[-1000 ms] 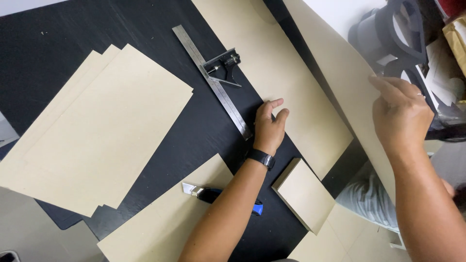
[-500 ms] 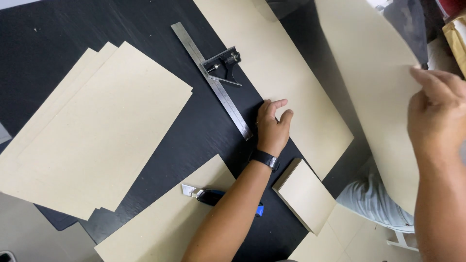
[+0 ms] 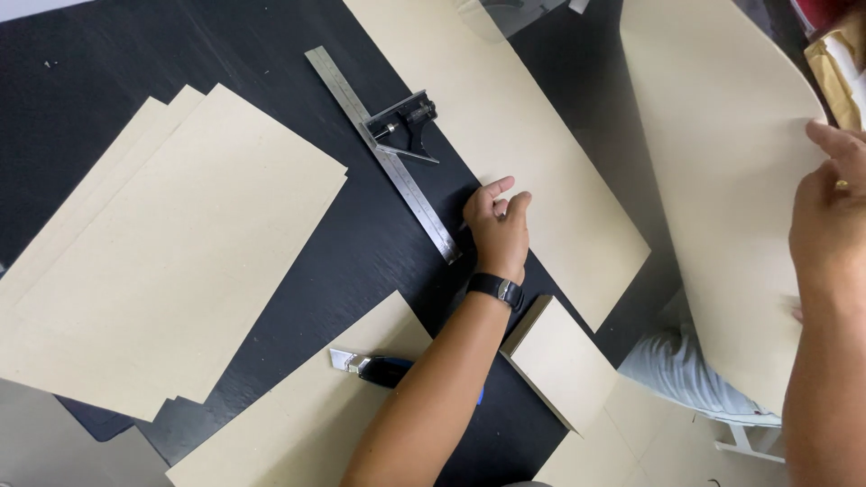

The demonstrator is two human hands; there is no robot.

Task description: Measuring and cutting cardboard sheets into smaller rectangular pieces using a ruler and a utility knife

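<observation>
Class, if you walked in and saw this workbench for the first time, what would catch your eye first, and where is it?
Probably the large curved board sheet lifted at the right by the right hand. Next, the left hand pressing the flat sheet at centre, beside the metal combination square on the black table.

Illumination is bright, even and diffuse; no single source is identifiable. The black table (image 3: 225, 54) shows a faint sheen on its grain, no hard glare; the metal square (image 3: 383, 153), just beyond the fingertips of the left hand (image 3: 498, 230), carries dull reflections only. Shadows are soft and short; a thin dark edge lies under the stacked sheets (image 3: 171, 261), well left of those fingers. Focus is sharp near the left fingers; the right hand (image 3: 830, 207) and the lifted sheet (image 3: 722, 135) under its fingers appear slightly softer; mild wide-angle stretch at the frame edges.
</observation>
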